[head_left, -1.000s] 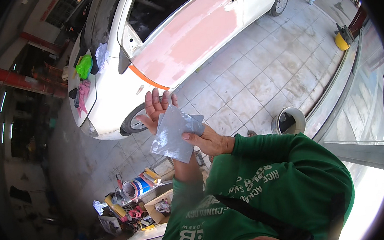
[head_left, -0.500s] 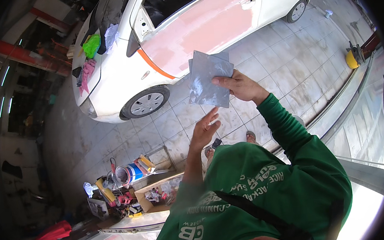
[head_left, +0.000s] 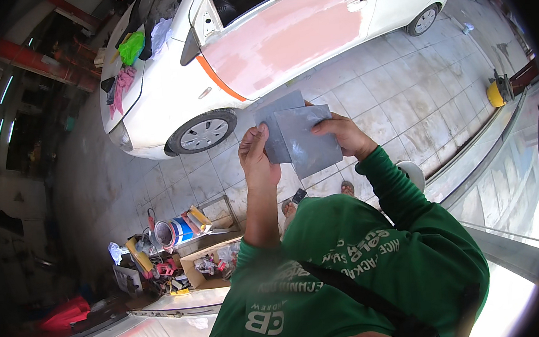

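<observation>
Two flat grey rectangular sheets are held up before me, above the tiled floor; I cannot tell what they are made of. The nearer grey sheet (head_left: 311, 146), with faint pale smears, is pinched in my right hand (head_left: 348, 138), thumb lying on its face. Partly behind it and to its left is the other grey sheet (head_left: 273, 133). My left hand (head_left: 259, 160) grips that one at its left edge, thumb on top. The two sheets overlap, and the fingers behind them are mostly hidden.
Ahead stands a white car (head_left: 151, 108), its door (head_left: 284, 34) patched with pink filler and edged with orange tape. Cloths and a green bag (head_left: 132, 49) lie on its hood. To my lower left are a tool-laden cart, a blue-and-white bucket (head_left: 179, 231) and a cardboard box (head_left: 195, 272).
My left hand has risen from below and taken hold of the rear sheet's left edge. That sheet now sticks out farther left, and the front one sits lower.
</observation>
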`<state>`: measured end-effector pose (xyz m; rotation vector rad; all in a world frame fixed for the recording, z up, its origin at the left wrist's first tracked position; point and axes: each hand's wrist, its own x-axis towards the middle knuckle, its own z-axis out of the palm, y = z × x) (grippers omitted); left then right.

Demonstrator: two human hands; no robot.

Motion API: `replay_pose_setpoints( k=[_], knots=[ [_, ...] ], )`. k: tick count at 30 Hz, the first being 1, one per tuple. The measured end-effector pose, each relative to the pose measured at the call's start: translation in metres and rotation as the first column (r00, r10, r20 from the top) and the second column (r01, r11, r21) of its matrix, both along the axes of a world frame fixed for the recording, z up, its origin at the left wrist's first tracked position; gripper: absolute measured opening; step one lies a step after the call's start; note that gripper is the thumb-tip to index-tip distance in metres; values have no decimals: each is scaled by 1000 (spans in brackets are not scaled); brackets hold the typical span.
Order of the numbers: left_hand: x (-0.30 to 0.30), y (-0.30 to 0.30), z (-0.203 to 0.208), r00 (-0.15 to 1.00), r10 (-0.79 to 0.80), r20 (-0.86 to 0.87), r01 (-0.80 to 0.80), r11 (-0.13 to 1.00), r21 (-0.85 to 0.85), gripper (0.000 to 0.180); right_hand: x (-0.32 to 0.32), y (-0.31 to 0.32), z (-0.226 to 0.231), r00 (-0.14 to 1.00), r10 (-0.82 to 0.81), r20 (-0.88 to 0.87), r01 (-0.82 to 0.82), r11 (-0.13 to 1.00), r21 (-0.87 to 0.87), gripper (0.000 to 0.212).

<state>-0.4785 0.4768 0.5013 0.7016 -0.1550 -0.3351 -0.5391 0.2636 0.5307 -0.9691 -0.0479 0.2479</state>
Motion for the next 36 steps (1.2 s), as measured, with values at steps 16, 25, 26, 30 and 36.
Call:
replay_pose_setpoints(
  k=[16, 25, 26, 30, 36],
  knots=[
    [-57, -53, 46, 625, -347, 699, -498, 512, 700, 21, 18, -8, 48, 860, -425, 281, 454, 890, -42, 86],
    [-85, -66, 42, 448, -213, 868, -605, 643, 470, 25, 10, -5, 44, 900, -355, 254, 377, 925, -44, 105],
    [-86, -69, 39, 422, -203, 884, -625, 641, 446, 25, 9, -7, 43, 911, -309, 273, 338, 939, -66, 106],
    [-86, -78, 40, 458, -101, 883, -677, 604, 420, 21, 4, -3, 52, 867, -301, 398, 386, 910, -151, 97],
    [-62, -95, 60, 655, 58, 753, -611, 626, 484, 21, -1, 9, 61, 845, -361, 396, 469, 855, -222, 69]
  ],
)
